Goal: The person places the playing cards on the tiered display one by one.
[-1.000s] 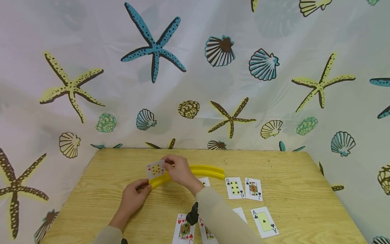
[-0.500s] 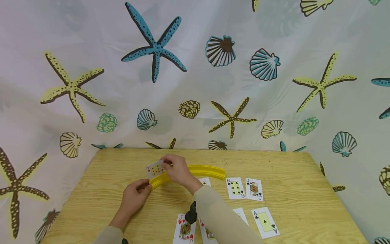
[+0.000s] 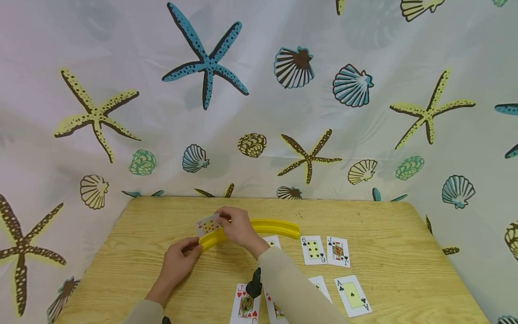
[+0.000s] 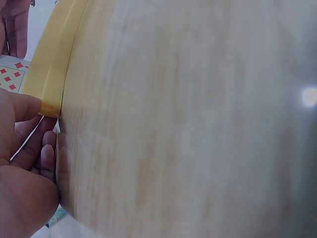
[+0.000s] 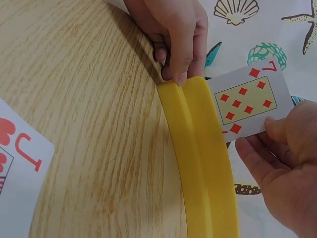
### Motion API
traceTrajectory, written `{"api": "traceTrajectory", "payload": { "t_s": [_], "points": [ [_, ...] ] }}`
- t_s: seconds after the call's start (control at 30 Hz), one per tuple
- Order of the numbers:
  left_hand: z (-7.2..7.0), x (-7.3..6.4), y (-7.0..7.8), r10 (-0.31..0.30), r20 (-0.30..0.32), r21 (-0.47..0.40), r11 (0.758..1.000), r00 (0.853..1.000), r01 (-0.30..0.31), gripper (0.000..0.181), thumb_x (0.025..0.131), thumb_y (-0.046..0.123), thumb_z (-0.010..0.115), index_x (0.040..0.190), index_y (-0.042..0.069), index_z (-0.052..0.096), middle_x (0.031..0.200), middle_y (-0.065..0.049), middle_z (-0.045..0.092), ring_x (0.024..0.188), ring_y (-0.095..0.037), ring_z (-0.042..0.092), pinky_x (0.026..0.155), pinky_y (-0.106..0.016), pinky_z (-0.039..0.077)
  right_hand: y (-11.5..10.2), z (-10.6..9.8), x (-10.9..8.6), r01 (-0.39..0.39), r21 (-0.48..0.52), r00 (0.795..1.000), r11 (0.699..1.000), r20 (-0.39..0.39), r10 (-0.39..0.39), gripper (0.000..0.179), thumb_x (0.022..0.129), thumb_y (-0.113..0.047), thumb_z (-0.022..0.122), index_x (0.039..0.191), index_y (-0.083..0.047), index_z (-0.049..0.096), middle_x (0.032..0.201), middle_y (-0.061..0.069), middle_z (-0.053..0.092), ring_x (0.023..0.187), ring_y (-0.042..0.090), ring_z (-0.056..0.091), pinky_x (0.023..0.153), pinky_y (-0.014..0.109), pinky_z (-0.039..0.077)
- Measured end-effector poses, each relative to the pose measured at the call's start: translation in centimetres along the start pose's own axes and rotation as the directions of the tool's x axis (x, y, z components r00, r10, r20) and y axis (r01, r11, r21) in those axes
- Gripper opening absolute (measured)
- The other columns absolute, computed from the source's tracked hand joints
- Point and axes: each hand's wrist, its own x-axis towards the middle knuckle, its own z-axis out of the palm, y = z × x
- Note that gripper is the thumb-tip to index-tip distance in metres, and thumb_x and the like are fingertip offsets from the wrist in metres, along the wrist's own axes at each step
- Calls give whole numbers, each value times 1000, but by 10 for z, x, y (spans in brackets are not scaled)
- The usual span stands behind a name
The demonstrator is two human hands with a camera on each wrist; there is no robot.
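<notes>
A curved yellow playing card holder (image 3: 277,227) lies toward the back of the table. My left hand (image 3: 179,260) pinches its left end, the thumb (image 4: 25,105) on the end and a finger below. My right hand (image 3: 239,228) pinches the right edge of a seven of diamonds (image 3: 208,224) between thumb and fingers. This card stands upright at the left part of the holder, its lower edge hidden behind the front wall. In the right wrist view the card (image 5: 245,101) leans slightly, its face toward the holder (image 5: 203,148).
Face up on the table lie a six of spades (image 3: 313,250), a jack of spades (image 3: 337,251), an ace of clubs (image 3: 352,295) and a jack of hearts (image 3: 244,306). My right sleeve (image 3: 295,288) partly covers several others. A shell-patterned cloth (image 3: 259,112) hangs behind.
The seven of diamonds has sunk slightly behind the holder's front wall, with my right hand still pinching it. My left hand has stayed on the holder's end.
</notes>
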Motion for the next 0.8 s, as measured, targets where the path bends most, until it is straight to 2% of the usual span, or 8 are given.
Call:
{"api": "traceTrajectory", "payload": {
  "t_s": [0.23,0.6,0.8],
  "points": [
    [0,0,0,-1,-1,3,1000,1000,1,33,103,10,68,133,-3,70,121,-21,74,105,-23,72,81,-12,53,4,2,2,-6,-8,1000,1000,-17,5,25,109,-10,58,128,-5,72,118,11,75,108,22,72,81,21,57],
    [1,1,-1,3,-4,10,1000,1000,-3,32,103,12,68,132,-2,70,120,-19,75,104,-22,71,80,-13,53,3,-1,0,-32,23,999,999,-2,32,27,109,-12,58,132,-7,71,124,10,74,112,22,70,89,25,59],
    [1,1,-1,10,-7,12,1000,1000,-10,32,103,11,68,132,-2,71,120,-19,75,104,-22,71,81,-13,53,4,-9,-4,-7,26,1000,1000,-25,8,27,107,-9,61,132,-5,70,123,13,73,111,27,70,94,31,58]
  ]
}}
